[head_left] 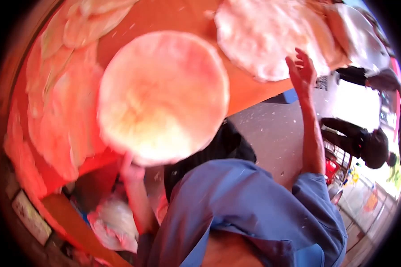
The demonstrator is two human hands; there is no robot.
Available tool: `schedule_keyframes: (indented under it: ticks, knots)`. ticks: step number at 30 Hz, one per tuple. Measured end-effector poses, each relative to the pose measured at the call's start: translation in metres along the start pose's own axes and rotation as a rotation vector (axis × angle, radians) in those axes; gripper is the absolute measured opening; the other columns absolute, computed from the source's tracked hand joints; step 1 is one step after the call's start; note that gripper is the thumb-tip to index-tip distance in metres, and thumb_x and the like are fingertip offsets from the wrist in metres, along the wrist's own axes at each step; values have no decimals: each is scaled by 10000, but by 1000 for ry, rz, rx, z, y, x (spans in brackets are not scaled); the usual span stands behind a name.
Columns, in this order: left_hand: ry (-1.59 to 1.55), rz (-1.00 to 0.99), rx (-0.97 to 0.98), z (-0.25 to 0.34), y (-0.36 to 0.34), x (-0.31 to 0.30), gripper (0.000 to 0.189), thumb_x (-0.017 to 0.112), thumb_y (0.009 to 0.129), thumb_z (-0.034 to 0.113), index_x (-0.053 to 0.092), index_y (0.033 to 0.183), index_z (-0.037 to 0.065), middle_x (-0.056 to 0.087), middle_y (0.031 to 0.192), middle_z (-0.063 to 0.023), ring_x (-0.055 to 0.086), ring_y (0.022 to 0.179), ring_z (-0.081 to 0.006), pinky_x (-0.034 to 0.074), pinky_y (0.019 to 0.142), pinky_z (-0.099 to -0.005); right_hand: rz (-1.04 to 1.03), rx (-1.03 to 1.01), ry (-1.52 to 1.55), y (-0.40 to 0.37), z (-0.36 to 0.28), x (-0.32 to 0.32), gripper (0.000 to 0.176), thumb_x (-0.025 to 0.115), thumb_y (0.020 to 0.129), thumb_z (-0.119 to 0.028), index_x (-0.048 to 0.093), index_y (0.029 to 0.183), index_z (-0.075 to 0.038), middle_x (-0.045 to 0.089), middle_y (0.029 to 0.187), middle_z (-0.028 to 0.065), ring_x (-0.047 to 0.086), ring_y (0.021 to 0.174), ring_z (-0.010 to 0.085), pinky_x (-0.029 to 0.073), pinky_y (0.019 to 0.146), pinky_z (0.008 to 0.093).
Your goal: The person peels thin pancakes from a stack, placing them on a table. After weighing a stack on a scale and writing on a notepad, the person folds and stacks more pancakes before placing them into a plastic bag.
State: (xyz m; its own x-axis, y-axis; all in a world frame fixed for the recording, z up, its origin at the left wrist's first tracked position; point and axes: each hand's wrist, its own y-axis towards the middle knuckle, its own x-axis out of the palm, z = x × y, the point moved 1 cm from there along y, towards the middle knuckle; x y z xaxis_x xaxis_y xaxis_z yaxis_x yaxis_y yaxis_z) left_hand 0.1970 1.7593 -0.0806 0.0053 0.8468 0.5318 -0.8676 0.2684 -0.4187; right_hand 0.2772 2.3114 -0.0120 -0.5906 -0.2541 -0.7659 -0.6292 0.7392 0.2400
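Note:
A large round flatbread [165, 98], pale with a yellowish patch, is held up in front of me over the orange table [249, 95]. My left hand [131, 170] is closed at its lower left edge; most of the fingers are hidden behind the bread. My right hand [304, 71] is raised with fingers apart and slightly curled, holding nothing. It is in front of the edge of a pile of round flatbreads [263, 40] at the back right. Overlapping flat breads [67, 111] cover the table's left side.
A white plastic bag [116, 222] lies under the table at lower left. Beyond the table's right edge is a grey floor [272, 129]. A person in dark clothes [365, 144] stands at far right, near a red vehicle [332, 169].

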Motion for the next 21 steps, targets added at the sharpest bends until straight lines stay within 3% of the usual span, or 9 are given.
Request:
schedule_keyframes:
  ticks: [2, 4, 6, 9, 12, 13, 16, 18, 21]
  knots:
    - [80, -32, 96, 15, 2, 50, 626, 602, 850, 53, 347, 1422, 34, 452, 1371, -134, 416, 1289, -275, 348, 1075, -427, -472, 222, 588, -32, -94, 19, 515, 773, 783, -245, 591, 1219, -40, 655, 1058, 124, 642, 903, 203, 529, 786, 299]
    - [87, -90, 174, 26, 4, 91, 490, 631, 849, 64, 465, 1306, 11, 552, 1219, -116, 531, 1151, -232, 468, 939, -382, -919, 55, 690, -79, -163, 49, 533, 793, 762, -271, 603, 1189, -14, 659, 1085, 125, 643, 952, 217, 530, 835, 308]
    - [79, -173, 126, 35, 5, 103, 338, 656, 846, 71, 538, 1156, 5, 604, 1066, -85, 594, 968, -189, 509, 789, -337, -1040, -260, 566, -127, -228, 64, 526, 776, 766, -222, 586, 1194, 18, 652, 1056, 116, 630, 913, 189, 528, 787, 332]
    - [25, -269, 86, 34, 12, 99, 324, 671, 855, 81, 542, 1140, 1, 618, 1022, -79, 623, 892, -163, 530, 732, -298, -870, -574, 450, -152, -253, 82, 401, 752, 785, -164, 629, 1117, 25, 667, 993, 135, 657, 849, 188, 536, 745, 339]
    - [23, -234, 96, 36, 12, 103, 576, 678, 850, 95, 379, 1333, 5, 559, 1177, -109, 605, 1026, -197, 547, 832, -330, -1041, -67, 543, -155, -245, 85, 261, 704, 812, -129, 663, 1008, 39, 677, 865, 131, 647, 774, 148, 529, 699, 300]
    - [23, -238, 94, 37, 12, 103, 566, 676, 851, 96, 386, 1328, 5, 561, 1177, -111, 606, 1025, -198, 547, 832, -331, -947, -161, 560, -155, -245, 88, 154, 653, 828, -87, 662, 898, 50, 669, 779, 130, 625, 711, 118, 511, 646, 283]
    - [38, -236, 69, 40, 10, 100, 542, 669, 856, 99, 400, 1317, 4, 566, 1175, -117, 610, 1020, -201, 548, 831, -331, -842, -290, 454, -163, -249, 102, 158, 675, 758, -130, 647, 793, 22, 584, 613, 161, 574, 539, 292, 462, 530, 334]
    - [63, -231, 54, 39, 13, 96, 533, 664, 860, 100, 403, 1314, 2, 567, 1172, -119, 613, 1013, -202, 549, 828, -330, -721, -645, 340, -171, -260, 100, 226, 717, 789, -156, 650, 914, 20, 623, 750, 125, 639, 717, 227, 491, 580, 325]
    - [-21, -185, 91, 38, 13, 100, 516, 657, 880, 122, 408, 1319, 12, 541, 1217, -118, 581, 1079, -212, 528, 878, -349, -879, -550, 420, -157, -264, 93, 331, 770, 747, -207, 664, 971, 13, 642, 825, 149, 645, 755, 225, 521, 620, 322]
